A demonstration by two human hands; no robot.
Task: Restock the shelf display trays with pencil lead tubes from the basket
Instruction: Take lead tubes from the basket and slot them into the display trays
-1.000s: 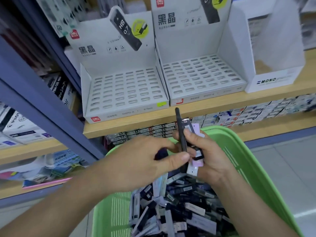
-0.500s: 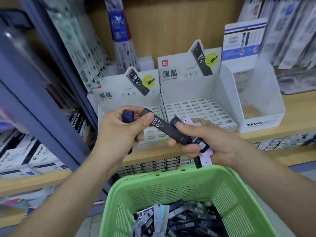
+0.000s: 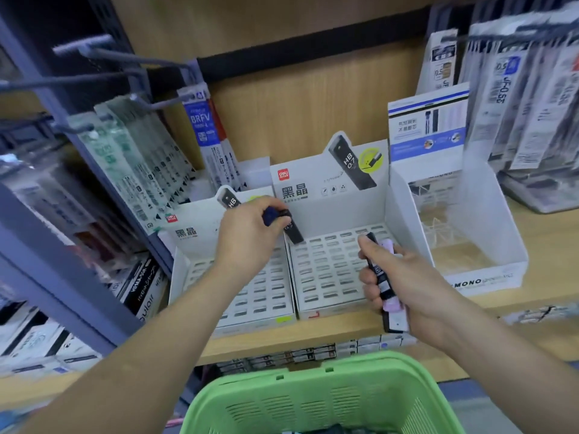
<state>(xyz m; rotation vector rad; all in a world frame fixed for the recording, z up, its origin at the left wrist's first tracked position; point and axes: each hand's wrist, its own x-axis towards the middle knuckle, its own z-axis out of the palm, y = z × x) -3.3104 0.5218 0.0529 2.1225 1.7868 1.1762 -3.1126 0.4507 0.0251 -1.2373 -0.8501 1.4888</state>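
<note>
Half a second ago the two hands were together above the basket, both touching one black tube. Now they are apart. The left hand (image 3: 247, 236) has gone up and far, to the display trays, and it has taken the black tube (image 3: 294, 234) with it. The right hand (image 3: 407, 277) has gone to the right and now hangs over the near right part of the right tray (image 3: 326, 277). The green basket (image 3: 329, 399) sits lower in the view, and only a dark strip of its contents shows at the bottom edge.

The left fingers are curled. Their tips pinch the top of the black tube, which slants down to the right. Its lower end meets the far left corner of the right tray, but I cannot tell if it is inside a slot. A blue tube (image 3: 270, 216) is also tucked in this hand, just beside the black one.

The right fingers are closed around a small bundle of tubes (image 3: 383, 278), black ones and a pale pink one, standing almost upright in the fist.

The left tray (image 3: 263, 296) lies just beside the right one on the wooden shelf (image 3: 344, 330), under the left forearm.
</note>
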